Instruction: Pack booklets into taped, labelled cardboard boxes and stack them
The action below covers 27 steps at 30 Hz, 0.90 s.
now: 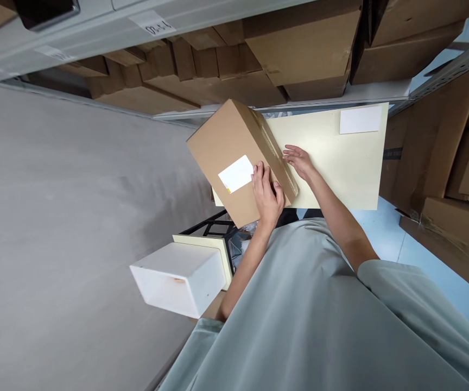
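A brown cardboard box (228, 141) with a white label (236, 174) and clear tape along one side sits tilted on a cream flat panel (340, 168). My left hand (267, 194) lies on the box's labelled face beside the label, with the thumb hooked over the box's edge, gripping it. My right hand (299, 161) rests on the taped side of the box with its fingers stretched out and slightly spread. The cream panel carries its own white label (360, 119).
Metal shelving (96, 32) packed with brown cartons (308, 43) fills the top. More flattened cardboard (454, 157) leans at the right. A white box (177, 277) and a black wire frame (214, 225) sit below the brown box. Grey floor (55, 217) spreads left.
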{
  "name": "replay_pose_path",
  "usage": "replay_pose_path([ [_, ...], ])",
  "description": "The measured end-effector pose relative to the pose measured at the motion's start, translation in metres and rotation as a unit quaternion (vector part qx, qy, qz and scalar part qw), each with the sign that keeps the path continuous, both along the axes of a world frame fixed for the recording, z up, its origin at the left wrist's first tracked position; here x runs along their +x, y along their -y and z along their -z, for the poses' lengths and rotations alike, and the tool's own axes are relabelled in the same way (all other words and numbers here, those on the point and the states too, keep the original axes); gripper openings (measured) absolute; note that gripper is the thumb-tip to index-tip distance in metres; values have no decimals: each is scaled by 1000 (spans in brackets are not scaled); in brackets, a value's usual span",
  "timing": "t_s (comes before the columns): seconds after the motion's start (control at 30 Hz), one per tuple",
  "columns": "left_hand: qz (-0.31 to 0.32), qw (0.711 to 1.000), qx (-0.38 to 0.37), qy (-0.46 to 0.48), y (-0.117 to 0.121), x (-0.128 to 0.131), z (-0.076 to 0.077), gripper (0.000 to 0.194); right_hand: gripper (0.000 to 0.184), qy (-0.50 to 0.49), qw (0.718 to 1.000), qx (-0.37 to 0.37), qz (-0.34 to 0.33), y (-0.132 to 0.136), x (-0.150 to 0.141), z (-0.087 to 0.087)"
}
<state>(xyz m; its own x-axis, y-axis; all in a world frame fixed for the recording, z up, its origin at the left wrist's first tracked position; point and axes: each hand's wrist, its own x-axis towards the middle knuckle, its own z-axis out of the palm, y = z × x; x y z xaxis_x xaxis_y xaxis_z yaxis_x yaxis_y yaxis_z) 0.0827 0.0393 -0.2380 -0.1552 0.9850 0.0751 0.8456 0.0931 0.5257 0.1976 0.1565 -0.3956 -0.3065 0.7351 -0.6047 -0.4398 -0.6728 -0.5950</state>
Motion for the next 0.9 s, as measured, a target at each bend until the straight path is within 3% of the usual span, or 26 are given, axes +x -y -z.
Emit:
replay_pose_path([
  [0.23, 4, 1000, -12, 16, 0, 0, 0, 62, 50, -24, 999, -9, 26, 3, -3, 3],
  [0.53, 0, 999, -26, 26, 2, -1, 3, 62, 59, 17, 999, 36, -13, 0, 9, 2],
  [0.73, 19, 999, -24, 22, -2, -2, 3, 60, 63, 78, 993, 90, 26, 6, 15, -13],
  [0.9, 16, 998, -44, 31, -11, 1, 2, 60, 63, 138, 986, 71, 69, 16, 41, -27],
])
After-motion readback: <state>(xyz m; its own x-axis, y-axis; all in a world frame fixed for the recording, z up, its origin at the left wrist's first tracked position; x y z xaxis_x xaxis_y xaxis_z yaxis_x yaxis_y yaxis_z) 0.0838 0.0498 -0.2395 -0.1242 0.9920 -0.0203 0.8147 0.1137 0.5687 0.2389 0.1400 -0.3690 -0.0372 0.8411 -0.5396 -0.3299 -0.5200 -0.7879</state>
